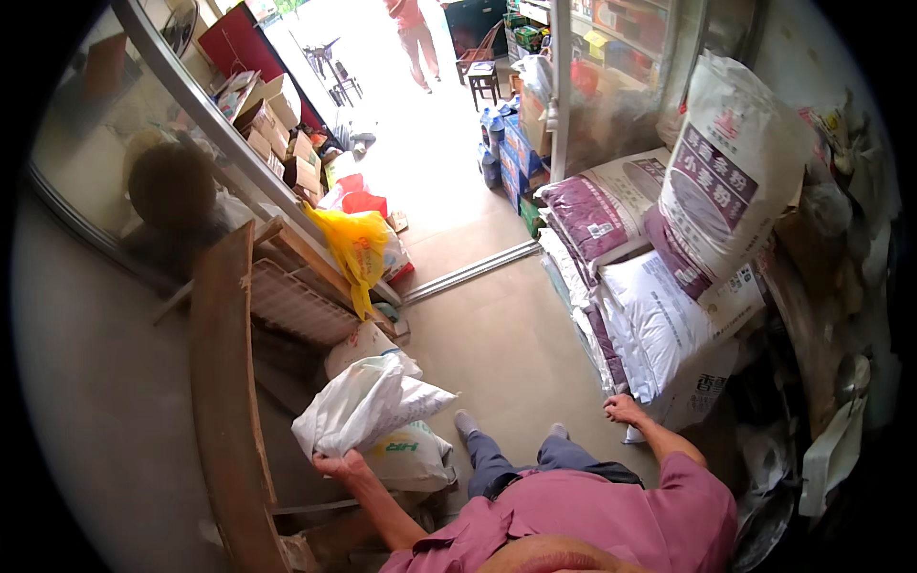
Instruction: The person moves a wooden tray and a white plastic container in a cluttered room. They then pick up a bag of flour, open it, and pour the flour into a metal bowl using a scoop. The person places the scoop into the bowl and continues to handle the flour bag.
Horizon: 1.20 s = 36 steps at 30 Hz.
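white bag (368,411): lower left of frame, crumpled and slack, held up by the left hand (342,465), over a filled white sack with green print (411,460).
left fingers: clenched on the bag's lower edge.
right hand (626,411): lower right of centre, just beside the bottom of the sack pile; fingers curled, can't tell if they pinch a sack edge.
progress: bag is in hand, so pickup looks done; not set down yet. probably near empty, my read. can't tell how much is left to do.
sack pile: right of frame; white sack (650,315) lying, purple-and-white sack (602,205) lying behind it, tall printed sack (716,181) tilted on top.
left side: wooden board (222,382) on edge, yellow plastic bag (351,248) hanging near the doorway.
doorway: top centre; metal track (473,272) across the floor (478,344), person (413,43) beyond.
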Each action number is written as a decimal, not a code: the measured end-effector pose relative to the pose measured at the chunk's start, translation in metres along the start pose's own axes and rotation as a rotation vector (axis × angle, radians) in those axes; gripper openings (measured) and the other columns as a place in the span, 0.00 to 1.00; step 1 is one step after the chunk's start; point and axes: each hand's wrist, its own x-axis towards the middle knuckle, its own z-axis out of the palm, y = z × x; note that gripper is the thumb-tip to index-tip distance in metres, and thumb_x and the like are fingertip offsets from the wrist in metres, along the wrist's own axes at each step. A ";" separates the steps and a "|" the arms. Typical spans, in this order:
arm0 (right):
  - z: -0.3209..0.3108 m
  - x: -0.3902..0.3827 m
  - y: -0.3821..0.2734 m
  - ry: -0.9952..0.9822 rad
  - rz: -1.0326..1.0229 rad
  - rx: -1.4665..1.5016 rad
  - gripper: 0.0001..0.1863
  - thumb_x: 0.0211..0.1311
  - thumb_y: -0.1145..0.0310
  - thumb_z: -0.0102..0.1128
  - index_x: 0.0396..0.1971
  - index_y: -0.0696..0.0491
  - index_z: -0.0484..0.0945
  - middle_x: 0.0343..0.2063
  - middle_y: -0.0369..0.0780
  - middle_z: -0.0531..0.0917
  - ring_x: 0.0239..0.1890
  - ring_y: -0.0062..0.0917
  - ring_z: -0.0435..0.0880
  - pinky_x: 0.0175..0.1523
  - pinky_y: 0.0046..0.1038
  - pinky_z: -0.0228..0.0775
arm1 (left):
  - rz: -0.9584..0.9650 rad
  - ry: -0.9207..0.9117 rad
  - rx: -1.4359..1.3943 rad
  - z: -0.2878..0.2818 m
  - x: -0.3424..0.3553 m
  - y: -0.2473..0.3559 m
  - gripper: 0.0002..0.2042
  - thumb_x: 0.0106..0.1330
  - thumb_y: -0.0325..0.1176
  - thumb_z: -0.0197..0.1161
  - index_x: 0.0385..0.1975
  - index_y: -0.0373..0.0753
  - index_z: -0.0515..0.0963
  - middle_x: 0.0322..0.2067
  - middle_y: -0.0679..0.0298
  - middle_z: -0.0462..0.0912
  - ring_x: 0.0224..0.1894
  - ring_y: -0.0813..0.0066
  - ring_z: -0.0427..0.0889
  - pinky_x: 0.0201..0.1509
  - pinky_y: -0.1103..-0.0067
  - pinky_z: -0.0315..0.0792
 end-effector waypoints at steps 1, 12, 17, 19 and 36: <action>-0.012 -0.017 0.027 0.050 -0.004 0.000 0.15 0.56 0.69 0.53 0.39 0.60 0.82 0.24 0.41 0.85 0.22 0.23 0.84 0.26 0.26 0.77 | -0.046 -0.010 0.033 0.039 -0.034 -0.014 0.27 0.54 0.39 0.50 0.54 0.34 0.73 0.55 0.54 0.75 0.58 0.53 0.74 0.65 0.61 0.67; -0.012 -0.203 0.212 0.342 0.281 0.267 0.09 0.59 0.73 0.53 0.35 0.58 0.82 0.23 0.41 0.84 0.20 0.23 0.82 0.22 0.26 0.75 | -0.603 -0.187 0.252 0.007 -0.207 -0.091 0.24 0.52 0.38 0.52 0.51 0.41 0.77 0.53 0.60 0.78 0.58 0.55 0.73 0.67 0.54 0.62; 0.030 -0.282 0.185 0.476 0.114 0.450 0.08 0.61 0.70 0.54 0.36 0.56 0.80 0.22 0.38 0.81 0.20 0.19 0.78 0.21 0.22 0.70 | -0.898 -0.301 0.348 -0.040 -0.303 -0.114 0.20 0.58 0.36 0.54 0.51 0.41 0.77 0.50 0.63 0.80 0.54 0.62 0.76 0.62 0.58 0.69; 0.035 -0.294 0.131 0.598 -0.134 0.257 0.10 0.61 0.70 0.57 0.39 0.57 0.79 0.22 0.36 0.79 0.22 0.18 0.77 0.26 0.23 0.69 | -0.988 -0.410 0.404 -0.044 -0.343 -0.122 0.18 0.61 0.36 0.54 0.51 0.41 0.76 0.48 0.63 0.80 0.52 0.64 0.77 0.59 0.61 0.72; 0.006 -0.337 0.210 0.868 -0.465 0.329 0.16 0.50 0.76 0.61 0.42 0.58 0.79 0.31 0.45 0.83 0.37 0.37 0.83 0.45 0.35 0.73 | -1.746 -0.862 0.856 -0.073 -0.674 -0.151 0.18 0.67 0.43 0.62 0.49 0.38 0.76 0.41 0.62 0.81 0.39 0.68 0.81 0.48 0.68 0.77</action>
